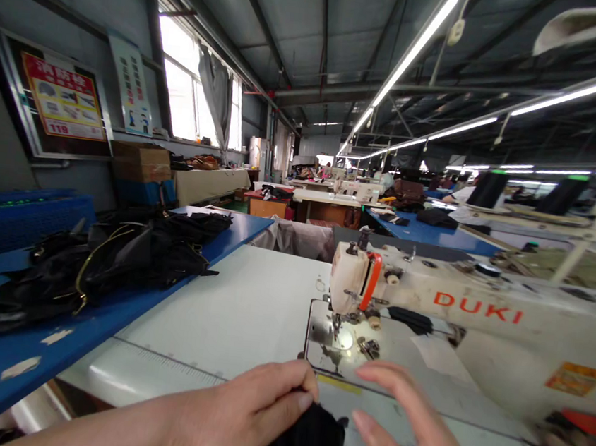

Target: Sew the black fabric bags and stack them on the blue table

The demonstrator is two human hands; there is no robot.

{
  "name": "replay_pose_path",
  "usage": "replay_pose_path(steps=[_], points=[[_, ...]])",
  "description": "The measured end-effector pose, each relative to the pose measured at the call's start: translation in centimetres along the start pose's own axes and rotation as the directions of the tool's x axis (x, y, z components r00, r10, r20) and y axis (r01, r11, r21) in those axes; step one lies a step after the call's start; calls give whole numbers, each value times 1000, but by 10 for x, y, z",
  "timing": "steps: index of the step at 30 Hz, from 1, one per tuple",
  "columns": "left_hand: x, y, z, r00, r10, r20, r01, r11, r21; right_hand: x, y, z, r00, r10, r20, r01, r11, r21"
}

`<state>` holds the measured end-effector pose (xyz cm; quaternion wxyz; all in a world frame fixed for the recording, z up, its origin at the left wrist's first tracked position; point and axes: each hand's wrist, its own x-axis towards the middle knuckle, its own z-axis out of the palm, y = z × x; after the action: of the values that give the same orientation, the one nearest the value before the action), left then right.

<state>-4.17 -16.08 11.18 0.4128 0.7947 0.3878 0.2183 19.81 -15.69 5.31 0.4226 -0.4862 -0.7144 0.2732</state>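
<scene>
My left hand (262, 411) is closed on a piece of black fabric (315, 441), pinching its upper edge between thumb and fingers. The fabric hangs down over the front edge of the sewing table, and its lower part is out of view. Just right of it, my right hand (408, 433) holds nothing, thumb and forefinger spread apart. Beyond both hands stands a white sewing machine (429, 290) with red lettering. Its lit needle plate (326, 336) lies a little ahead of my fingers, apart from them.
A pale sewing table (248, 296) with a ruler scale surrounds the machine. On the left, a blue table (78, 331) bears a heap of black fabric pieces (129, 255) with yellow-edged zips. A blue crate (10, 221) stands behind. Black thread cones (487, 190) rise at right.
</scene>
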Motion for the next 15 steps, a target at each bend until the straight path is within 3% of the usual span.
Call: replay_pose_path(steps=[1,2,4,5,10,13,15], points=[[2,0,-1,1000,4,10,-4,1000,-24,11,-7,3,983,-1,182,-9,999,54],[4,0,-2,1000,3,12,-2,999,-52,21,-14,7,932,-13,362,-33,992,120],[5,-4,-5,1000,-9,4,10,994,-111,35,-23,17,824,18,566,-153,969,192],[5,-7,-7,1000,-21,7,22,990,-143,39,-25,22,792,33,609,-203,956,212],[2,-31,-11,996,-88,-30,80,978,-193,37,-15,33,785,104,611,-329,905,270],[-2,-36,-9,992,-16,-122,10,999,-52,31,-14,32,800,154,580,-344,910,232],[-6,-35,-6,983,84,-164,-64,990,127,28,-19,28,814,169,556,-322,928,189]])
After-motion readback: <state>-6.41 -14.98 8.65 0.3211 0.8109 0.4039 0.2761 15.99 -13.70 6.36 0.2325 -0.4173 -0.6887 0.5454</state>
